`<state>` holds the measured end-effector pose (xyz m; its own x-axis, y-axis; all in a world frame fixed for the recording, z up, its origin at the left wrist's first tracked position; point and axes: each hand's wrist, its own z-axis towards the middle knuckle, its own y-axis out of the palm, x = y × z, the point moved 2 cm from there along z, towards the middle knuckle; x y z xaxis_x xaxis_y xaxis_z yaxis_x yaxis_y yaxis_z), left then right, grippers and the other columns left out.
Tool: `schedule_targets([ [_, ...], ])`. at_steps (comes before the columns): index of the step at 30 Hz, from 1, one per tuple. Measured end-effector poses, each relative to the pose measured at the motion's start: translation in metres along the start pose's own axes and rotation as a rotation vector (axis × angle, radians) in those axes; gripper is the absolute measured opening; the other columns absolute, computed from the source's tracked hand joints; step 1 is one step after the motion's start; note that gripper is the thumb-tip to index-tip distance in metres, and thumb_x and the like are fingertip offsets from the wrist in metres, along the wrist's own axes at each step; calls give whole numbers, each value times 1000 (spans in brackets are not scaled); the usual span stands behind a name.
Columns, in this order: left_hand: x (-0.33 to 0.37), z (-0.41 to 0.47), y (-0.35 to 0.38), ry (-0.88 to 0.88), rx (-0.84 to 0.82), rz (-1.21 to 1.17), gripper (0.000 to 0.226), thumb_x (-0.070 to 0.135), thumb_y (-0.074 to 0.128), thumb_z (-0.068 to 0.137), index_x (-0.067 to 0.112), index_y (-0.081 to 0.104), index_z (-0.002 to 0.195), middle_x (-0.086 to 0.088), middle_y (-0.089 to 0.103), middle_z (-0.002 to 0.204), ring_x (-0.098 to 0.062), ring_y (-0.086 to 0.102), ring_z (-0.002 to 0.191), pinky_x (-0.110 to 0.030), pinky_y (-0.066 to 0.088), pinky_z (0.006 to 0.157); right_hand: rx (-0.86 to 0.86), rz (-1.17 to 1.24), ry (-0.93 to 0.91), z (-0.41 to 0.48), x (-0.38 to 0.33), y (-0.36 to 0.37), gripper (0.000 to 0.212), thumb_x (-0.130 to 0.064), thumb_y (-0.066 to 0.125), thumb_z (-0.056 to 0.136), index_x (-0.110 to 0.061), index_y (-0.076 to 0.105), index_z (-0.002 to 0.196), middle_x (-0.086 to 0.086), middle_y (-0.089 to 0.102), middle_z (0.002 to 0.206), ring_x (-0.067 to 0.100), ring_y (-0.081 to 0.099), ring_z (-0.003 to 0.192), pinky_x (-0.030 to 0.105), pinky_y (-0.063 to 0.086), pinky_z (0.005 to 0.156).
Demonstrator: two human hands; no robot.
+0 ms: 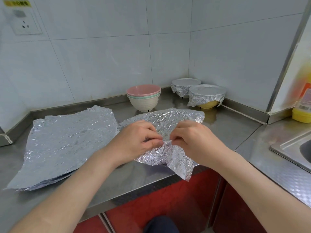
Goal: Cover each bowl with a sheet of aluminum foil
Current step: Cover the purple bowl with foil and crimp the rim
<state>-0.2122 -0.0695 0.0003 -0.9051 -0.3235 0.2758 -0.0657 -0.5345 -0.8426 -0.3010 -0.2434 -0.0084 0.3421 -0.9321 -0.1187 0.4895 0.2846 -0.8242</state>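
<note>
A crumpled foil sheet lies draped over something near the counter's front edge; what is under it is hidden. My left hand and my right hand both pinch the sheet's near edge, fingertips almost touching. A pile of flat foil sheets lies to the left. A stack of three uncovered bowls, pink on top, stands at the back. Two foil-covered bowls stand in the corner: a yellow one in front and another behind it.
The steel counter ends just below my hands, above red cabinet doors. A sink is set in the counter at the right. A yellow bottle stands by the right wall. A wall socket is at top left.
</note>
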Motion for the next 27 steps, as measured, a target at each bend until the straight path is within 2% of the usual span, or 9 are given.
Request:
schedule_targets([
  [3,-2,-2,2,6,18,34,37,58,52,84,32,76,95,15,61,86,-4,52,87,-29,46,78,6,-21,-15,-2,4,1,7,-13,74,82,-17,68,81,-4,63,82,22,59,78,28,41,64],
  [7,-3,-9,2,55,153,202,39,50,45,92,25,75,95,8,60,93,-12,49,92,-32,43,79,-2,17,-7,-4,10,-3,7,-13,73,83,-17,67,81,-6,62,83,20,58,80,32,47,66],
  [10,-16,-13,-9,-345,274,133,31,44,49,96,28,68,113,1,57,117,-20,45,113,-34,36,93,-11,42,-2,-5,13,-7,6,-13,72,83,-17,68,81,-7,62,83,18,58,82,34,49,68],
  [12,-29,-16,-14,-648,215,99,38,49,50,93,34,54,127,-7,53,124,-26,49,117,-36,36,98,-24,49,3,-4,14,-7,6,-13,72,84,-17,68,82,-8,62,83,17,58,83,34,49,69],
  [16,-34,-14,-14,-879,251,-578,27,33,63,91,28,57,117,-4,61,85,-15,57,66,-27,44,62,-43,70,24,-4,14,-8,5,-13,71,84,-17,68,83,-8,61,84,15,55,83,33,48,71],
  [19,-38,-14,-14,-882,370,-889,17,5,67,86,15,68,99,-8,63,79,-10,56,58,-21,46,56,-58,82,37,-3,15,-9,5,-13,71,84,-17,68,83,-9,61,85,14,55,83,35,48,72],
  [22,-37,-16,-12,-900,359,-870,12,-1,62,88,7,68,94,-10,58,67,-2,45,36,-11,30,31,-67,97,50,-3,16,-11,7,-11,72,83,-17,69,83,-9,62,85,14,55,83,36,49,73],
  [25,-40,-22,-7,-940,348,-904,14,-3,58,90,-2,67,101,-6,62,64,-4,48,39,-12,36,33,-66,115,53,-3,17,-12,8,-9,73,82,-16,69,83,-10,61,83,12,54,81,37,49,73],
  [27,-45,-22,-15,-932,392,-686,18,1,61,89,7,68,104,2,61,60,-5,48,40,-17,39,41,-69,117,53,-4,18,-12,9,-9,73,81,-16,69,82,-10,62,83,12,53,81,38,50,73],
])
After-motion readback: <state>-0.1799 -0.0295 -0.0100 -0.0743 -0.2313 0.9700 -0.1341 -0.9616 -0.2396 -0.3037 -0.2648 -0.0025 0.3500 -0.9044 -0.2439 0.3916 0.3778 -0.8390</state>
